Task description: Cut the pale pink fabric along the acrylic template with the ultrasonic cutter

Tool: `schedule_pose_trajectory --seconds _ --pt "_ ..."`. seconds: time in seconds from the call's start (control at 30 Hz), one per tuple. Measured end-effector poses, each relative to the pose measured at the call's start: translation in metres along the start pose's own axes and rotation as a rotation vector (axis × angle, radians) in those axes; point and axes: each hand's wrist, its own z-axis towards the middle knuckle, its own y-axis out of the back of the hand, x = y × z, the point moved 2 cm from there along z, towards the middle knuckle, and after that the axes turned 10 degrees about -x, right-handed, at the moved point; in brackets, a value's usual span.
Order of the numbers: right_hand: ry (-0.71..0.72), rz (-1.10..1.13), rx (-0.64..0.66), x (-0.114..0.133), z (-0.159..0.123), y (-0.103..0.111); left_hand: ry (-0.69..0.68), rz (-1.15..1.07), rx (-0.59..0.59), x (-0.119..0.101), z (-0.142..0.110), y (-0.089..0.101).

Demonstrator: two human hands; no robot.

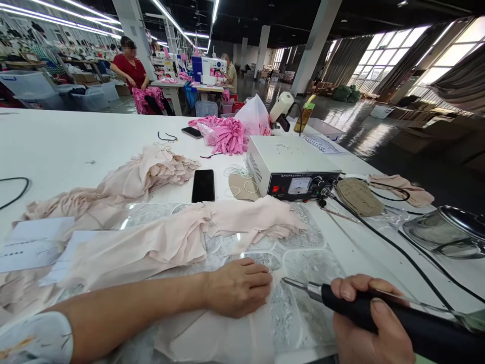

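My left hand (240,287) rests on a pale pink fabric piece (215,336), its fingers curled down and pressed together on the cloth. What lies under the fingertips is hidden. My right hand (373,321) grips the thick black handle of an ultrasonic cutter (343,299). Its narrow metal tip points left, a short way from my left fingers and close to the fabric's edge. Beyond my left arm lie layered pale pink fabric pieces (151,247), with another bunch (257,217) to their right. A clear patterned mat (306,268) lies beneath.
A control box (303,182) with a dial stands behind, its black cable (394,247) running across the right side. A phone (203,186), a fabric heap (151,174), pink strips (229,135) and a lidded glass pot (445,232) surround the mat. Two people work farther back.
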Motion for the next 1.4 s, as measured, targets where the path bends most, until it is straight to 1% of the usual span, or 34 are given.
schedule_pose_trajectory --seconds 0.1,0.2,0.33,0.43,0.5,0.57,0.67,0.73,0.8,0.9,1.0,1.1,1.17,1.27,1.33,1.4 --pt "-0.002 0.017 0.041 -0.004 0.0 -0.001 0.0 0.014 0.021 -0.005 0.005 0.011" --pt "0.005 0.038 0.057 -0.007 -0.001 0.001 0.03 0.02 0.072 -0.022 0.006 0.024" --pt "0.014 0.063 0.064 -0.013 0.0 0.002 0.136 0.041 0.16 -0.058 -0.008 0.033" --pt "-0.002 0.063 0.077 -0.016 0.002 0.0 0.212 0.079 0.162 -0.078 -0.023 0.033" --pt "-0.018 0.05 0.094 -0.015 0.003 -0.001 0.225 0.095 0.147 -0.083 -0.029 0.033" --pt "-0.038 0.026 0.113 -0.01 0.004 0.0 0.208 0.085 0.149 -0.081 -0.032 0.035" --pt "-0.063 0.001 0.128 0.0 0.004 0.004 0.16 0.015 0.209 -0.068 -0.031 0.045" --pt "-0.064 0.001 0.109 0.007 0.003 0.009 0.148 -0.045 0.252 -0.06 -0.03 0.054" --pt "-0.067 0.0 0.082 0.01 0.001 0.014 0.176 -0.074 0.248 -0.055 -0.029 0.058" --pt "-0.054 0.0 0.076 0.009 -0.002 0.018 0.246 -0.034 0.168 -0.056 -0.029 0.054" --pt "-0.025 -0.02 0.13 0.008 -0.003 0.017 0.267 0.027 0.106 -0.059 -0.029 0.043" --pt "-0.027 -0.069 0.159 0.008 -0.003 0.018 0.199 0.055 0.129 -0.052 -0.03 0.037" --pt "-0.02 -0.089 0.156 0.011 -0.004 0.023 0.144 0.045 0.175 -0.042 -0.028 0.04" --pt "-0.037 -0.099 0.159 0.016 -0.007 0.029 0.128 0.011 0.231 -0.031 -0.021 0.045" --pt "-0.049 -0.105 0.147 0.02 -0.008 0.031 0.137 -0.002 0.203 -0.031 -0.014 0.046" --pt "-0.052 -0.123 0.131 0.022 -0.009 0.03 0.139 -0.006 0.147 -0.035 -0.009 0.042"
